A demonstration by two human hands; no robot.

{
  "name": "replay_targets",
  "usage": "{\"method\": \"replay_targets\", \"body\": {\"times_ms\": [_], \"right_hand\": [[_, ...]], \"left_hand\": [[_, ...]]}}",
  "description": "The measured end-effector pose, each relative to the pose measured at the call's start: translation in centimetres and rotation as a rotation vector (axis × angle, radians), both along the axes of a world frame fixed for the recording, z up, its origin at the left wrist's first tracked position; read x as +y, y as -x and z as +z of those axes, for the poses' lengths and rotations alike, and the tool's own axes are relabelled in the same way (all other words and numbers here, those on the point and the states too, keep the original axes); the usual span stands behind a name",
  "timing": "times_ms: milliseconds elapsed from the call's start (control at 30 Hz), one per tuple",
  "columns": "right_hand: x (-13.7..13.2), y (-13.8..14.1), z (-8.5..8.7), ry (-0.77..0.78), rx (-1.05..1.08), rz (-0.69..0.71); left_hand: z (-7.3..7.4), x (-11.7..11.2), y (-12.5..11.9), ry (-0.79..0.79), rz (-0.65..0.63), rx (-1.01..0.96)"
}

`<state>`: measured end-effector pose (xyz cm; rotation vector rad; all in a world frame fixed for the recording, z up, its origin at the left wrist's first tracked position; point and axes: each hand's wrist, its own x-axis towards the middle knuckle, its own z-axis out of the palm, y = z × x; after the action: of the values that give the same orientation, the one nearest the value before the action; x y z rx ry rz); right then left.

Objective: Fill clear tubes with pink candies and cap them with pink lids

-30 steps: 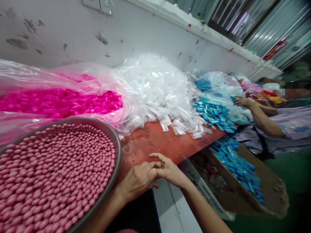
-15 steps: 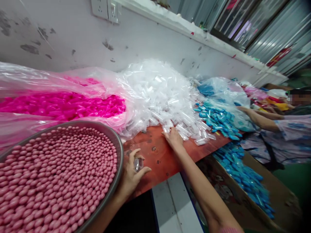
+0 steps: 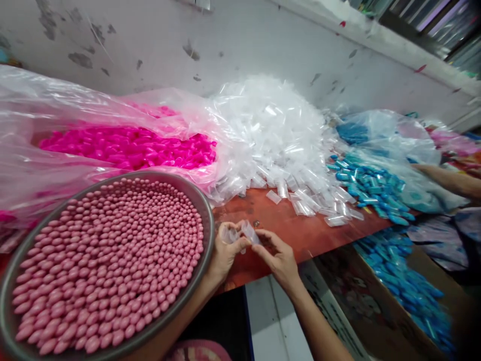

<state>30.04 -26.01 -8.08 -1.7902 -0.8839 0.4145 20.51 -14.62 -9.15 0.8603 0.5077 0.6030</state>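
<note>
My left hand (image 3: 224,253) is closed around clear plastic tubes (image 3: 229,234), just right of the big round pan's rim. Close against it, my right hand (image 3: 276,255) pinches another clear tube (image 3: 248,230), which is tilted between the two hands. Both hands are above the red tabletop (image 3: 250,208). Behind them rises a heap of clear plastic tubes (image 3: 274,130), some lying loose at its front. The pan (image 3: 211,220) on the left holds many pink oval balls (image 3: 112,260).
Bright pink plastic pieces (image 3: 131,145) lie in a clear bag behind the pan. To the right are blue-capped tubes (image 3: 376,185) and a cardboard box (image 3: 387,296) with more blue ones. Another person's forearm (image 3: 451,179) reaches in at far right.
My right hand has come back from the front of the tube heap with a clear tube and met my left hand. My left hand's fingers have closed in. The view has shifted left.
</note>
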Motion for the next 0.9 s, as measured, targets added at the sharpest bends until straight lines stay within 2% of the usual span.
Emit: {"method": "replay_targets", "body": {"times_ms": [100, 267, 333, 433, 600, 767, 900], "right_hand": [[0.0, 2.3, -0.5, 0.006, 0.018, 0.024], [-1.7, 3.4, -1.9, 0.037, 0.062, -0.055], [-2.8, 3.2, -1.7, -0.007, 0.143, -0.133], [-3.7, 2.8, -0.4, -0.129, 0.267, -0.181], [-3.2, 2.1, 1.4, -0.108, 0.369, 0.086], [-2.8, 1.1, 1.3, -0.072, 0.186, 0.175], [-2.8, 0.8, 2.0, -0.063, 0.115, 0.250]], "left_hand": [[0.2, -0.2, 0.4, -0.012, 0.034, -0.008], [1.1, 0.0, 0.8, -0.024, 0.120, -0.049], [1.2, -0.2, 0.9, -0.031, 0.065, -0.078], [1.0, -0.8, 1.2, -0.015, -0.120, -0.103], [0.8, -1.2, 1.9, 0.018, -0.317, -0.153], [0.9, -0.8, 2.4, -0.129, -0.415, -0.151], [1.4, -0.9, 2.9, -0.141, -0.510, -0.203]]}}
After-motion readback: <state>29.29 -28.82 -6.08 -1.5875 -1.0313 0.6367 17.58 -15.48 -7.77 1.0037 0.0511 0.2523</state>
